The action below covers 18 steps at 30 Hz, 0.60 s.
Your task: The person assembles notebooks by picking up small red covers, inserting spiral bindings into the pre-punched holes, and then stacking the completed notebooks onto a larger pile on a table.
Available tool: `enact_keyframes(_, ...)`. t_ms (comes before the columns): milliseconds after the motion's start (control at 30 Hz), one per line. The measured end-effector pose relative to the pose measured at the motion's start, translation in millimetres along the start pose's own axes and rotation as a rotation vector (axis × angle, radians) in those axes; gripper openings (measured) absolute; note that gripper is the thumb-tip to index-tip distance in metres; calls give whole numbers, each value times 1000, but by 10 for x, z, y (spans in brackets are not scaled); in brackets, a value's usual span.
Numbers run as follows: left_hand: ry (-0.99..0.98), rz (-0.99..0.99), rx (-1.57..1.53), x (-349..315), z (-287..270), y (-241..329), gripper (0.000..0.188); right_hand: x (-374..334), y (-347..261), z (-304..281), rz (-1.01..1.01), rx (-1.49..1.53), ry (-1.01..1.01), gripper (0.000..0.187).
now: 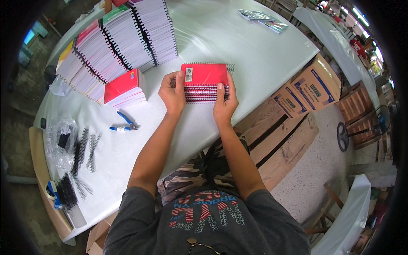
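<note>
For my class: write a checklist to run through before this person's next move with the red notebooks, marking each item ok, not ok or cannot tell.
1. Left grip touches the left side of the stack of red-covered spiral notebooks: ok.
2. Right grip touches the stack's right side, thumb toward the front: ok.
3. Blue-handled metal cutters lie apart from both hands: ok.
4. Loose black wire coils lie apart from the stack: ok, at the left of the white-covered table.
5. Table cleared of loose items: not ok, cutters and coils lie there.
6. Inside pages undamaged: cannot tell, they are hidden.
</note>
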<state>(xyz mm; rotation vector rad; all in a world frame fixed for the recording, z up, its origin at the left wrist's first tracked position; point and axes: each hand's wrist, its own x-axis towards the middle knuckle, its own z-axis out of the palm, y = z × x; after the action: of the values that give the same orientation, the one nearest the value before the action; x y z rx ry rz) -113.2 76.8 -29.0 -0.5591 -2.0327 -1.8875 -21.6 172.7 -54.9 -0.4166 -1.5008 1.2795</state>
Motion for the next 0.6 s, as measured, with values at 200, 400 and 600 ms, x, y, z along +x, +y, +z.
enact_keyframes(200, 74, -42, 15, 3, 22, -52, 36, 6, -29, -5, -2, 3, 37, 37)
enact_keyframes(400, 105, 2, -9, 3, 50, -47, 34, 12, -3, -18, -28, -44, 68, 36)
enact_keyframes(600, 139, 55, -47, 7, 43, -39, 33, 11, -105, -36, 26, -25, 30, 35)
